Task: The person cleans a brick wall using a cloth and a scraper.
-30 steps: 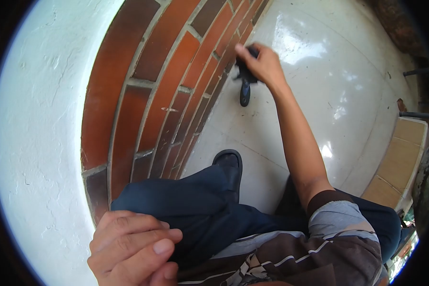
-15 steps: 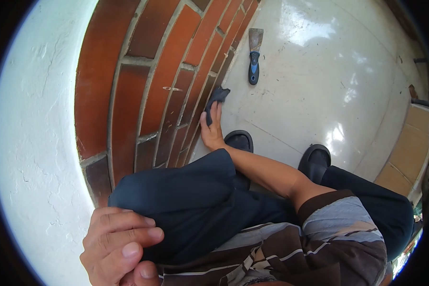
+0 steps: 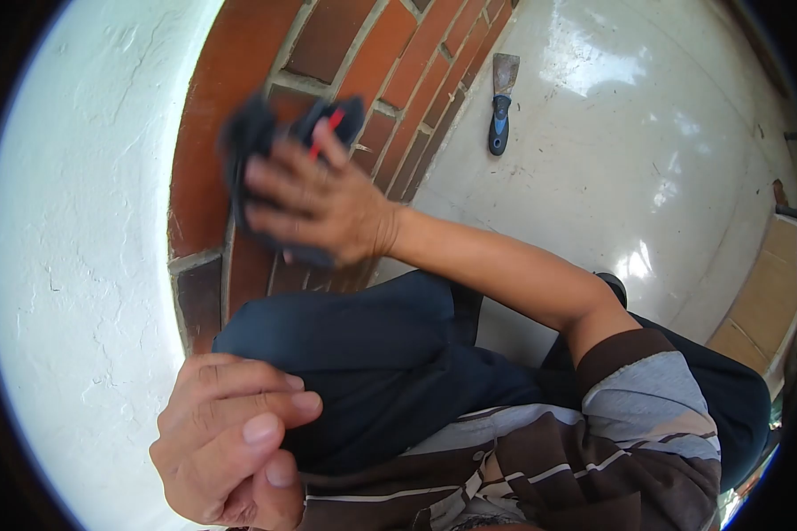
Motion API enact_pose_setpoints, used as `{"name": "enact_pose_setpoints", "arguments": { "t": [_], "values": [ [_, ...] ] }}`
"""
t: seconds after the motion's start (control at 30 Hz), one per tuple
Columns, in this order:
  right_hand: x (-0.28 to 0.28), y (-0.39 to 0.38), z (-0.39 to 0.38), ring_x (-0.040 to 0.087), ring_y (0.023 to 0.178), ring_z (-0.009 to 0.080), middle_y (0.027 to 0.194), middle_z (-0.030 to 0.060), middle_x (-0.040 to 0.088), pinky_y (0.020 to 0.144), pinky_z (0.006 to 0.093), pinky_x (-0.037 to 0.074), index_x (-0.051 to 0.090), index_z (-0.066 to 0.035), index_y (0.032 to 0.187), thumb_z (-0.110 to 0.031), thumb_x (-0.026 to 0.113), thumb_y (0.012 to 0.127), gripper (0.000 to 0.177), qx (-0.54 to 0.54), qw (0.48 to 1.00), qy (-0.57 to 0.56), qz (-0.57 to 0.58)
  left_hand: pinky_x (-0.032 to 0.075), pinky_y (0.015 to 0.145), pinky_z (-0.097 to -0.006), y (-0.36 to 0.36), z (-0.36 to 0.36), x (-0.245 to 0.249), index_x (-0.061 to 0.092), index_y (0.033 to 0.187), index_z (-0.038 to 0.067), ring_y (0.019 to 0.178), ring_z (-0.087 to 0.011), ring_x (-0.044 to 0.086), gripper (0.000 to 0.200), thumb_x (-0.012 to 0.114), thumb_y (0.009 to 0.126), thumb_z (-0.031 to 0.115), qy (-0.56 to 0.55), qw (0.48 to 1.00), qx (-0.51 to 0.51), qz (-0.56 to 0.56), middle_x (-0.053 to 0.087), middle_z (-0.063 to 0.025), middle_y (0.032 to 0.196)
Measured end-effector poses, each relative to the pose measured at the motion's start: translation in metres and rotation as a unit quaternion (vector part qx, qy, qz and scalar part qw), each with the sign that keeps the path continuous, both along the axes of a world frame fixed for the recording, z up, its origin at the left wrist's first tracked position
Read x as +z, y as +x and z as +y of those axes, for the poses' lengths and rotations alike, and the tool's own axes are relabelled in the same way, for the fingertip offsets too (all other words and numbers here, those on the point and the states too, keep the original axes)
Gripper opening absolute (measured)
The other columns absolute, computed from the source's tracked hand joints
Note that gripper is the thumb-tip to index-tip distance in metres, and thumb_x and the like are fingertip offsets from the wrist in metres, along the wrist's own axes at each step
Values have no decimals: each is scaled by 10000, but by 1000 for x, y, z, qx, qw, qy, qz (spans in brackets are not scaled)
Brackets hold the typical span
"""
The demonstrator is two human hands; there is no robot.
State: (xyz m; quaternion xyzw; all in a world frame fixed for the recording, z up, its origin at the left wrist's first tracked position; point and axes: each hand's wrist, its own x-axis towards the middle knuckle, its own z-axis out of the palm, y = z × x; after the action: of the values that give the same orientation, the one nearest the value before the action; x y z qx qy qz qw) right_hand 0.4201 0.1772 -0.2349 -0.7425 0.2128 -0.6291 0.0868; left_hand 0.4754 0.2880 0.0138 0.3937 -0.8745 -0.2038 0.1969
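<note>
From head view, I see right hand gripping dark cloth, fingers spread over it, blurred. Brick wall is behind these fingers; contact I cannot tell. Left hand: fingers loosely curled, if fully closed I cannot tell; trouser knee near fingertips. Scraper lies well apart from right fingers.
</note>
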Motion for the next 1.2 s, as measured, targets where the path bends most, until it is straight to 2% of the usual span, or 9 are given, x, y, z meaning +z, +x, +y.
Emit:
{"name": "enact_pose_setpoints", "arguments": {
  "t": [0.1, 0.23, 0.37, 0.43, 0.57, 0.77, 0.83, 1.03, 1.2],
  "values": [
    [-90, 36, 40, 453, 1338, 274, 1596, 20, 351, 1169, 652, 173, 584, -196, 1319, -311, 613, 839, 494, 69, 979, -122, 151, 458, 692, -377, -3, -1, -2, 508, 1382, 2, 727, -264, 623, 475, 497, 911, 72, -3, 1000, -4, 1, 667, -161, 817],
    [-182, -11, 54, 415, 1361, 342, 1553, 133, 381, 1200, 619, 132, 599, -176, 1300, -252, 651, 798, 510, 67, 950, 153, 264, 451, 680, -382, -1, 8, 4, 505, 1383, -4, 712, -263, 619, 481, 498, 909, 81, -2, 1000, 14, -6, 667, -165, 821],
    [-140, -10, 7, 136, 1483, 506, 1538, 365, 231, 1176, 641, 80, 353, -18, 1505, -247, 564, 940, 644, -159, 893, 401, -131, 437, 673, -385, 6, 14, 0, 502, 1386, -8, 711, -258, 612, 487, 489, 911, 96, -17, 1000, 17, 18, 654, -158, 807],
    [-99, -14, -32, 121, 1479, 512, 1548, 377, 189, 1164, 649, 92, 243, 22, 1535, -276, 510, 994, 673, -187, 860, 393, -267, 438, 675, -387, 7, 13, -2, 502, 1384, -12, 712, -256, 610, 488, 481, 908, 90, -24, 999, 16, 14, 650, -156, 804],
    [-6, -2, -11, 202, 1485, 462, 1545, 307, 286, 1181, 624, 103, 436, -79, 1470, -271, 545, 915, 598, -130, 970, 157, -135, 438, 677, -390, 12, 3, 1, 502, 1373, -29, 709, -257, 601, 488, 471, 898, 79, 9, 1000, 0, 14, 645, -166, 806],
    [-112, 47, 75, 387, 1400, 342, 1293, 150, 540, 1194, 631, 134, 644, -244, 1273, -322, 558, 853, 436, -2, 988, 109, 112, 437, 668, -396, 13, 0, 1, 507, 1362, -33, 707, -261, 592, 481, 462, 897, 82, 20, 1000, -1, 9, 641, -174, 809],
    [-139, 26, 86, 399, 1369, 382, 1321, 213, 488, 1204, 604, 142, 573, -146, 1360, -315, 536, 897, 495, 119, 913, 313, 231, 436, 663, -400, 15, 3, 1, 506, 1364, -31, 708, -262, 592, 482, 460, 899, 87, 11, 1000, 2, 11, 640, -172, 808],
    [-148, 57, 102, 220, 1443, 513, 1523, 376, 228, 1202, 510, 185, 233, 101, 1504, -384, 489, 1012, 736, -47, 820, 548, -159, 435, 658, -404, 13, 2, 4, 504, 1370, -23, 706, -263, 596, 487, 462, 901, 100, 20, 1000, -7, 12, 636, -162, 795],
    [-147, 95, 113, 162, 1469, 507, 1581, 346, 150, 1174, 521, 265, 168, 59, 1541, -318, 453, 1052, 679, 115, 501, 790, -335, 441, 668, -400, 6, 0, -2, 503, 1372, -20, 710, -258, 604, 486, 465, 901, 97, -9, 1000, -2, 6, 643, -160, 797]
  ]
}}
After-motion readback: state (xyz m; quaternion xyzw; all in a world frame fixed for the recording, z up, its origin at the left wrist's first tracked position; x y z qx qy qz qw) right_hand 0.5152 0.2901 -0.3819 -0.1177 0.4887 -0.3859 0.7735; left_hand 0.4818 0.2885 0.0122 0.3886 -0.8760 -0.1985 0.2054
